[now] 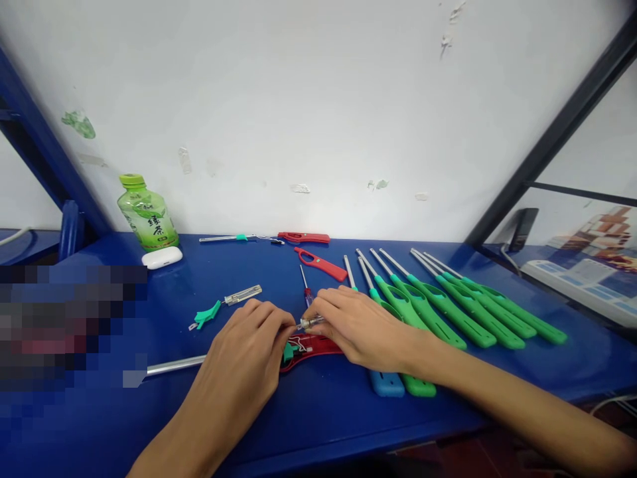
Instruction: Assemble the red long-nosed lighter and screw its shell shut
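Note:
My right hand pinches a small transparent fuel tank with a metal valve end. Close against that end, my left hand has its thumb and fingertips pressed together; what they grip is hidden. Beneath both hands lies an opened red lighter casing with a green trigger and thin wire inside. A long metal tube runs out to the left under my left hand. Just behind the fingers is a screwdriver, partly covered by my right hand.
Several green long-necked lighters lie at the right, near a blue handle. Red casing pieces and a tube with wire lie behind. Left are another fuel tank, a green part, white case and bottle.

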`<control>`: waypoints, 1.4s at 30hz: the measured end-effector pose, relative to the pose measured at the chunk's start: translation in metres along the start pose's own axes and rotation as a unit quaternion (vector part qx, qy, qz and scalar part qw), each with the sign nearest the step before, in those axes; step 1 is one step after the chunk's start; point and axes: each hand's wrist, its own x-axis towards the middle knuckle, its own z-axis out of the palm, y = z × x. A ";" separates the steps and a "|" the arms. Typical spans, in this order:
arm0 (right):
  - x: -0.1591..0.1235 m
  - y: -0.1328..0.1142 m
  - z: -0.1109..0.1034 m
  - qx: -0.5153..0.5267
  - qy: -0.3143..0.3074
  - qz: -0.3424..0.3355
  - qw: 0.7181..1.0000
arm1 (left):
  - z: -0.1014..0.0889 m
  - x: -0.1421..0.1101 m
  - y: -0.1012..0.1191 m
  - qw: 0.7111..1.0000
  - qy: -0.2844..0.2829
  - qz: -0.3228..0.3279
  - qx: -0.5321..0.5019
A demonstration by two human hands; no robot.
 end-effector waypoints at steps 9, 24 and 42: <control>0.000 0.000 0.001 -0.003 -0.005 -0.016 1.000 | 0.000 -0.004 0.003 0.999 0.020 0.027 0.006; 0.000 0.001 -0.001 0.020 0.026 0.015 0.999 | -0.004 0.000 0.006 0.999 0.027 0.009 -0.044; -0.001 -0.003 -0.013 0.023 -0.018 0.030 0.999 | -0.005 -0.001 -0.002 1.000 -0.001 0.018 -0.002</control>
